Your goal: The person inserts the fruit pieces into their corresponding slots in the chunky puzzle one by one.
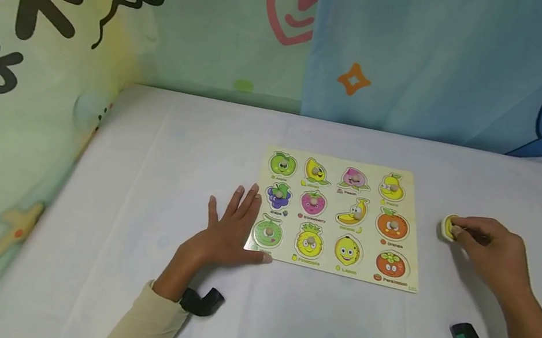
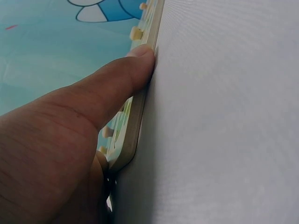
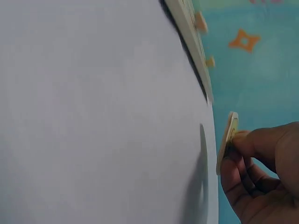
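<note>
A pale yellow fruit puzzle board (image 1: pixel 288 209) lies flat on the white-covered table, with named fruit pictures in rows and small knobs on many pieces. My left hand (image 1: pixel 221 237) rests at its left edge, fingers spread and straight over the side, the thumb (image 2: pixel 133 65) against the front edge. To the right of the board, my right hand (image 1: pixel 497 255) pinches a small yellow puzzle piece (image 1: pixel 448 227) between thumb and fingers. In the right wrist view this piece (image 3: pixel 227 142) is tilted nearly edge-on above the table; its picture is mostly hidden.
A white cloth (image 1: pixel 170 177) covers the table. Behind it hangs a printed backdrop (image 1: pixel 217 38) in green and blue. Black wrist straps with camera mounts (image 1: pixel 202 301) are on both wrists.
</note>
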`<state>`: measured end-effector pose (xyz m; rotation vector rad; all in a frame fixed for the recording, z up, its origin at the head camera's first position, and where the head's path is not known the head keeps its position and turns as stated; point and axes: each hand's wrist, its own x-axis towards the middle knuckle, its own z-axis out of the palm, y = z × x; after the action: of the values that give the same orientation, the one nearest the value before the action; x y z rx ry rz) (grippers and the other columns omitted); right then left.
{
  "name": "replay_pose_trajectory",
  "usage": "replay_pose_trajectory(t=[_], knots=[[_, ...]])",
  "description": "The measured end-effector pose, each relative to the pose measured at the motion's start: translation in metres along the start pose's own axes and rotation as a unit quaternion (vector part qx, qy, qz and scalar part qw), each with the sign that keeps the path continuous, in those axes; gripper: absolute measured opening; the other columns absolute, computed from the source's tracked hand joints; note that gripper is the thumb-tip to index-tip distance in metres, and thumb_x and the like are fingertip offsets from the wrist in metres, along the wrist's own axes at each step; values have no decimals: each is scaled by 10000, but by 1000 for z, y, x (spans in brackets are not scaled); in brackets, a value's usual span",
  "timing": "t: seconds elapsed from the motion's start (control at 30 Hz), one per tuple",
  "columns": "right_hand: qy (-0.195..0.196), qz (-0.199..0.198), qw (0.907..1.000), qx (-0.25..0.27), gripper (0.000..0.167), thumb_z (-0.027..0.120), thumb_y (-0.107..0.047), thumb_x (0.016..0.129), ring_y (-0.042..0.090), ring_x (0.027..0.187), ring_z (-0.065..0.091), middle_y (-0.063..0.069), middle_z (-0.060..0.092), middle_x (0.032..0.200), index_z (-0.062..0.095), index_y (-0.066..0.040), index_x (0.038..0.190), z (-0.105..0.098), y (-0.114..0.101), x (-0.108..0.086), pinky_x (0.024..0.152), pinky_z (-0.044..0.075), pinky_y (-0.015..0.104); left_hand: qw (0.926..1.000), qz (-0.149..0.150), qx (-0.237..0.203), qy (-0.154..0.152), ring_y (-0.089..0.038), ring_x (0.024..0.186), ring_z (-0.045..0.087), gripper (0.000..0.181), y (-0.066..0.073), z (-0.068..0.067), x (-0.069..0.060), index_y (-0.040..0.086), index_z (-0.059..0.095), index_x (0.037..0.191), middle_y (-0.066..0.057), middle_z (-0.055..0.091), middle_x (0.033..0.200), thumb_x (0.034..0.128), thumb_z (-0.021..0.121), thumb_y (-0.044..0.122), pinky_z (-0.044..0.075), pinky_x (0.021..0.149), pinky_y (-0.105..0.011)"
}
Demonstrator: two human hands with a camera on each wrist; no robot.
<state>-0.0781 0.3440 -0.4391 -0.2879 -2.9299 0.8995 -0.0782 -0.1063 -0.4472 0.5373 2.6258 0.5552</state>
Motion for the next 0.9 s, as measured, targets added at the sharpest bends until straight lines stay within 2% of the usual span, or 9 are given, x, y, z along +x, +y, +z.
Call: replay_pose_trajectory(t=[0.07, 0.2, 0.37, 0.53, 0.77, 0.9], knots=[[-122, -270, 9995, 85, 246, 634, -112, 944, -110, 885, 421, 169, 620, 1168, 679, 2, 1157, 6, -9, -4, 669, 360, 35, 10000, -2, 12, 4, -234, 1449, -196, 1160, -1, 0, 0, 102, 28, 1568, -10, -131, 1616, 773, 705, 606, -152, 1034, -665], [-311, -765, 9962, 287, 220, 654, -81, 926, -75, 905, 454, 136, 632, 1131, 697, -14, 1132, 16, -23, -10, 698, 367, 32, 10000, -22, 59, 29, -238, 1450, -194, 1164, -2, 2, 1, 114, 23, 1570, -3, -136, 1615, 769, 704, 612, -144, 1035, -669], [-371, -1314, 9888, 596, 196, 693, -5, 882, -65, 922, 483, 112, 652, 1069, 718, -20, 1077, 27, -40, -20, 736, 383, 30, 9999, -39, 97, -6, -232, 1447, -202, 1164, -3, 3, 3, 121, 12, 1569, 10, -154, 1610, 771, 692, 628, -147, 1038, -662], [-606, -1669, 9812, 763, 195, 729, 4, 848, -45, 912, 512, 45, 654, 1022, 741, -57, 1033, 36, -56, -29, 745, 406, 45, 10000, -47, 82, -16, -234, 1447, -200, 1164, -2, 2, 3, 121, 14, 1569, 10, -151, 1609, 771, 692, 630, -152, 1038, -658], [-1027, -1866, 9718, 1015, 193, 746, -11, 838, 16, 844, 550, 36, 663, 1010, 752, -74, 1020, 46, -74, -35, 654, 467, 122, 9999, -55, 101, -39, -248, 1451, -189, 1165, 0, -1, 2, 111, 24, 1570, -4, -141, 1614, 769, 696, 626, -141, 1040, -665], [-1113, -2165, 9625, 1199, 233, 742, 70, 801, 2, 916, 538, 13, 679, 982, 756, -61, 993, 53, -81, -37, 716, 463, 106, 9999, -67, 61, -46, -247, 1451, -190, 1164, 0, 0, 2, 110, 32, 1570, -7, -134, 1616, 766, 702, 620, -141, 1039, -666]])
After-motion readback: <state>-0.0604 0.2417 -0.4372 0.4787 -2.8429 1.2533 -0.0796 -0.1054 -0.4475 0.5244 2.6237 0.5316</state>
